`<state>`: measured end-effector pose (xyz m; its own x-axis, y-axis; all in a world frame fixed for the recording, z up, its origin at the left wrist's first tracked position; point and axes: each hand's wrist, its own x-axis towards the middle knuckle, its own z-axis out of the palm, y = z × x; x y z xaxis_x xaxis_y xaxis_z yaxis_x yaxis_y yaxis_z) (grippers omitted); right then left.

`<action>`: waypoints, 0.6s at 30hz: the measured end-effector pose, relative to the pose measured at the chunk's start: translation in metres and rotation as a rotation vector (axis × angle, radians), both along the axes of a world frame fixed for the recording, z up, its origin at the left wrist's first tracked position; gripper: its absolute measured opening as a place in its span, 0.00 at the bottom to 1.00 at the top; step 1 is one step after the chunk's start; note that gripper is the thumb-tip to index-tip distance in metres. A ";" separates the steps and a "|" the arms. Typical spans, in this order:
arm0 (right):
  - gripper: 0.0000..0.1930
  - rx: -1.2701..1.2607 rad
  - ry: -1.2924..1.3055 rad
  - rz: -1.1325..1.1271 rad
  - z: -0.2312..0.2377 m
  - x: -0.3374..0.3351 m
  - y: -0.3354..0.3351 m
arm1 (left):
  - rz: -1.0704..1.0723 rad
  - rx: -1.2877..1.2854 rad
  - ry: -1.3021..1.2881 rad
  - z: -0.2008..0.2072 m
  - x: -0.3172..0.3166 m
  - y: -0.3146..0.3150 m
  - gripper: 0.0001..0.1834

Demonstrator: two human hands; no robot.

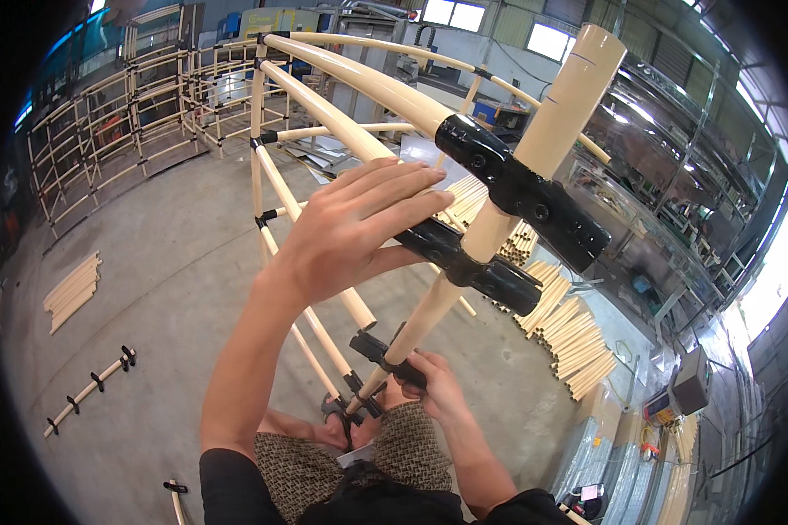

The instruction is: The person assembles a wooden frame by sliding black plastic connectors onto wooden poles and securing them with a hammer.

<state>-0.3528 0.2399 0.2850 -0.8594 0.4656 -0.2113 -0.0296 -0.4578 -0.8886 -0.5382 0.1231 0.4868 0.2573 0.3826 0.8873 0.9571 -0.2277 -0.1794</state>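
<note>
A beige upright pipe (573, 101) rises in front of me, with black pipe connectors along it. The top connector (517, 179) joins a beige crosspipe (368, 79). Just below it, my left hand (350, 219) is closed over the second crosspipe (324, 109) where it meets the second connector (473, 262); fingers lie across the top, thumb underneath. Lower down, my right hand (438, 385) grips the third connector (403, 367) on the upright. A third crosspipe (320, 241) ends close to that connector's socket, apart from it. The upright's foot stands by my feet.
Other pipe frames (149, 114) stand at the back left. Bundles of cut pipes (573, 341) lie on the floor to the right, and a small pile (72, 291) at left. A pipe with several black connectors (92, 389) lies at lower left. Metal stock (600, 437) lies at lower right.
</note>
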 end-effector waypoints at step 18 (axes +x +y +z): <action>0.14 -0.053 -0.035 0.086 -0.007 -0.002 0.029 | -0.018 -0.159 0.186 0.012 0.000 0.015 0.30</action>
